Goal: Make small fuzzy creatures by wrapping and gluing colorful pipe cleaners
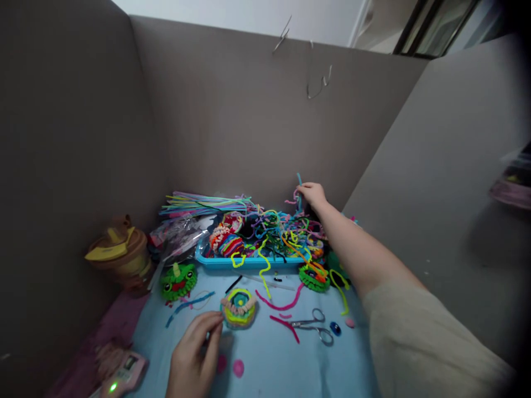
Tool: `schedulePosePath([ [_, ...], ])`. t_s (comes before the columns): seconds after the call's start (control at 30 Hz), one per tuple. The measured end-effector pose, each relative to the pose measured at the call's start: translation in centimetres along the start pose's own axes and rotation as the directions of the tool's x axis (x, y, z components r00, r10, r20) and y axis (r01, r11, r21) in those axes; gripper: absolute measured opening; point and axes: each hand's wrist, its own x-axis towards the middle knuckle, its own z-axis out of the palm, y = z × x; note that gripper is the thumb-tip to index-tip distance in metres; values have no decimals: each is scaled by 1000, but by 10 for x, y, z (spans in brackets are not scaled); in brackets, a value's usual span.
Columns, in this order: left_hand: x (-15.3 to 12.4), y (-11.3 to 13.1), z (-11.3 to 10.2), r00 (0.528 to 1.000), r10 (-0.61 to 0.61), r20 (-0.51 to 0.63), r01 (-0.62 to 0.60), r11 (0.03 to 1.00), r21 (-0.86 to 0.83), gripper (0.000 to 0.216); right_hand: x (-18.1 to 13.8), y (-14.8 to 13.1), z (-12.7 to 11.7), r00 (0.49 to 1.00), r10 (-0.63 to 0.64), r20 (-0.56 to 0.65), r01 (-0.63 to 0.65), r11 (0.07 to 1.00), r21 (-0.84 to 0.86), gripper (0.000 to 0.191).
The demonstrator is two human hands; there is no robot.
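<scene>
My left hand [194, 351] is closed at the left edge of a round pipe-cleaner piece [239, 319], pinching its rim between thumb and fingers. The piece has yellow and teal rings with a beige twisted strip across it. My right hand [312, 194] reaches to the back and pinches a blue pipe cleaner [299, 178] that sticks up above a tangled heap. Pink strands hang beside those fingers. Beneath it, the heap of colourful pipe cleaners [274, 226] fills a blue tray [257, 263].
Scissors [307, 325] lie on the blue table cover [265, 367] near magenta pieces. A green face-like piece [178, 281] sits at left, another green piece [314, 277] at right. Straight pipe cleaners [207, 203] lie behind. A brown lidded container [120, 257] stands left; grey panels [249, 121] enclose the table.
</scene>
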Motion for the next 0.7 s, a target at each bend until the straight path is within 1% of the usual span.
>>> schedulePosePath([
  [0.1, 1, 2, 0, 1000, 4, 4, -4, 1000, -14, 15, -2, -14, -5, 997, 74, 14, -75, 968, 240, 30],
  [0.23, 0, 0, -1, 1000, 15, 13, -15, 999, -31, 15, -3, -37, -15, 972, 228, 57, -229, 857, 462, 35],
  [0.3, -1, -1, -1, 1000, 17, 6, -17, 999, -30, 14, 0, -47, -22, 966, 248, 77, -249, 801, 545, 33],
  [0.33, -1, -1, -2, 1000, 19, 3, -19, 999, -29, 15, 3, -51, -26, 970, 231, 75, -231, 782, 578, 31],
  [0.4, -1, -1, -2, 1000, 23, -1, -23, 999, -31, 15, 8, -61, -37, 990, 137, 45, -134, 761, 635, 27],
  [0.47, -1, -1, -2, 1000, 22, 1, -22, 999, -35, 15, 12, -72, -51, 1000, -29, -6, 26, 745, 666, 26],
  [0.5, -1, -1, -2, 1000, 18, 4, -18, 999, -37, 15, 13, -78, -60, 993, -112, -44, 112, 735, 669, 27],
  [0.57, -1, 0, -2, 1000, 6, 16, -6, 999, -38, 16, 13, -90, -78, 966, -223, -128, 250, 695, 674, 30],
  [0.63, -2, -1, -1, 1000, -2, 23, 2, 999, -35, 16, 10, -101, -93, 937, -294, -186, 339, 648, 682, 30],
  [0.7, -4, -2, 0, 1000, -2, 29, 3, 999, -35, 16, 6, -108, -100, 917, -337, -211, 384, 613, 691, 33],
])
